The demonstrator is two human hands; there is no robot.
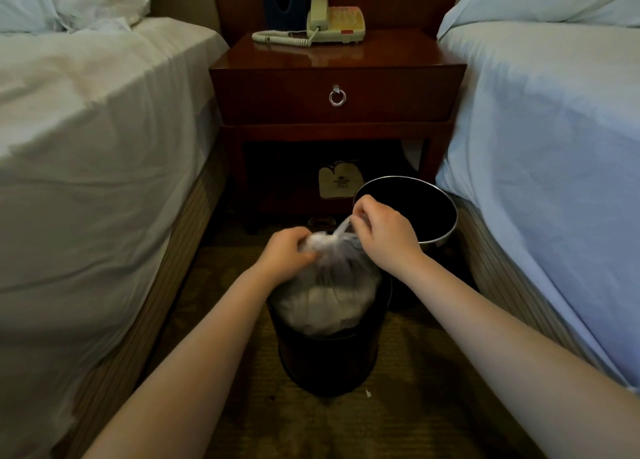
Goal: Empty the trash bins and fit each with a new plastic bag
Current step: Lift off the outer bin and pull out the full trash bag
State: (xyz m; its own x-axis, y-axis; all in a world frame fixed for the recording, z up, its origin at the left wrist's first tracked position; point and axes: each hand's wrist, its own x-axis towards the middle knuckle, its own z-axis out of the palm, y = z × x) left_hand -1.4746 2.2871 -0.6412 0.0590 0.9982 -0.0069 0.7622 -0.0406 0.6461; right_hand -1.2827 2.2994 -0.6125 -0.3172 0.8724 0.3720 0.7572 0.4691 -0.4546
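Hotel room, carpet aisle between two beds: full clear trash bag (329,292) sits in near dark bin (325,358). Left hand (285,252) pinches gathered neck; right hand (377,230) pulls twisted tail taut (apparently knotting to contain waste). Second bin (446,230) bare beside nightstand (337,88).

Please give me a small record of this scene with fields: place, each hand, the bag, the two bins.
place: carpet floor between two beds, before a nightstand
left hand: grip on the gathered bag neck
right hand: pulling a twisted strip of the bag upward
bag: full, translucent, sitting in the near bin
near bin: dark, upright
far bin: no bag visible inside
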